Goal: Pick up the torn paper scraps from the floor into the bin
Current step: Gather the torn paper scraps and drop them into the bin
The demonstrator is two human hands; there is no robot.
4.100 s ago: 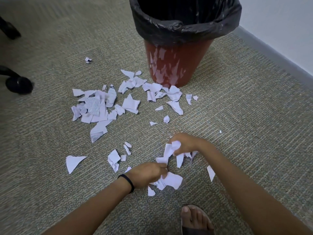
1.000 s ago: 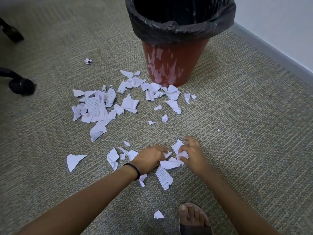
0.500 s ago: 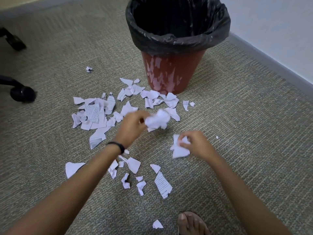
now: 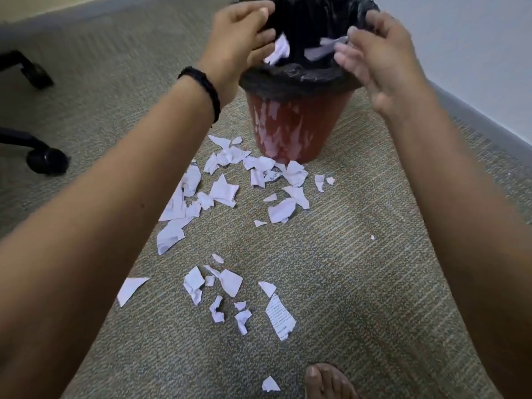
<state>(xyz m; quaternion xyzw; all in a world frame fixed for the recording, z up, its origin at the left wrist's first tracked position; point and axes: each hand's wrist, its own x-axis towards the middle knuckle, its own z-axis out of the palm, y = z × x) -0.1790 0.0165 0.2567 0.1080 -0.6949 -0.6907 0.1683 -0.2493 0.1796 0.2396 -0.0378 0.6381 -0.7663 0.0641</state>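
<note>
Both hands are being held out over the mouth of the bin (image 4: 299, 122), a red-brown tub lined with a black bag (image 4: 299, 79) that is folded over its rim. The left hand (image 4: 239, 41) is being kept loosely curled, with a crumpled white scrap (image 4: 277, 50) showing just below its fingers; whether that scrap is being pinched or is already loose cannot be told. The right hand (image 4: 380, 56) is being held with its fingers spread and blurred, and a flat pale scrap (image 4: 325, 48) is being seen just beside the fingertips, over the bag's opening; contact cannot be told here either. A dark band (image 4: 207, 87) is being worn on the left wrist.

Many torn paper scraps (image 4: 227, 191) are being left lying on the carpeted floor (image 4: 359, 269): a dense patch is touching the foot of the bin, and a smaller group (image 4: 230, 289) is lying nearer the person, including a printed strip (image 4: 280, 316). A bare foot (image 4: 328, 381) is being shown at the bottom edge, with one scrap just beside it. Chair castors (image 4: 47, 161) are standing well apart at the left.
</note>
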